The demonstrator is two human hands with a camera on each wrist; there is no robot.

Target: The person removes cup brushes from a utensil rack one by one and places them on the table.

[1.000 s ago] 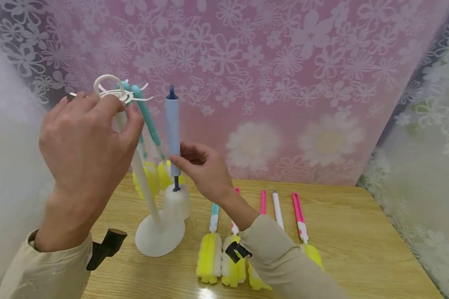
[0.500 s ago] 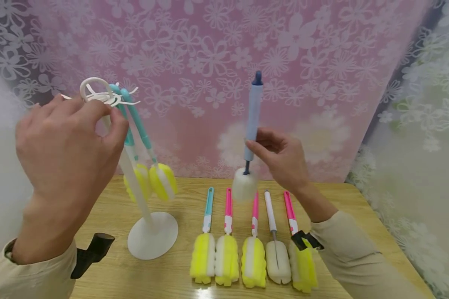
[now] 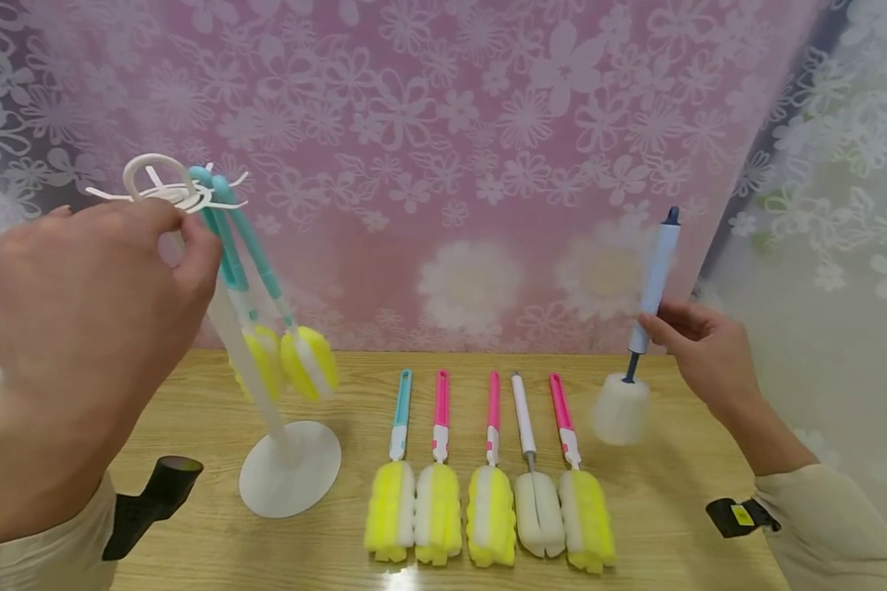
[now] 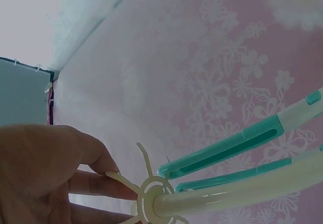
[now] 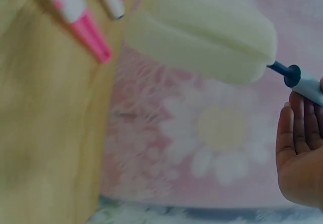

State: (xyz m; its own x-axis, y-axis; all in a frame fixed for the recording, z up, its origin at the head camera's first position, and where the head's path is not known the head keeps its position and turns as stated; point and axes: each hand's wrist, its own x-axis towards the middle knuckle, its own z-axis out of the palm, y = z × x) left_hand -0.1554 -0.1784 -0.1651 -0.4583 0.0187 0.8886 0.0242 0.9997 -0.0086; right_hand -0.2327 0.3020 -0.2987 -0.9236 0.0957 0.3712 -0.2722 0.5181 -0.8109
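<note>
My left hand pinches the hooked ring at the top of a white rack stand, whose round base rests on the table at left. Two teal-handled sponge brushes with yellow and white heads hang from its hooks; in the left wrist view their teal handles slant past the pole. Out to the right, my right hand holds a blue-handled sponge brush upright by the lower handle. Its white sponge head points down, and fills the upper part of the right wrist view.
Several sponge brushes lie in a row on the wooden table: a teal-handled brush, pink-handled ones such as the rightmost pink brush, and a white-handled brush. A pink floral curtain hangs behind the table.
My right hand has carried the blue-handled brush from beside the rack, over the row, to the right end of the table. The left hand has stayed at the rack top.
</note>
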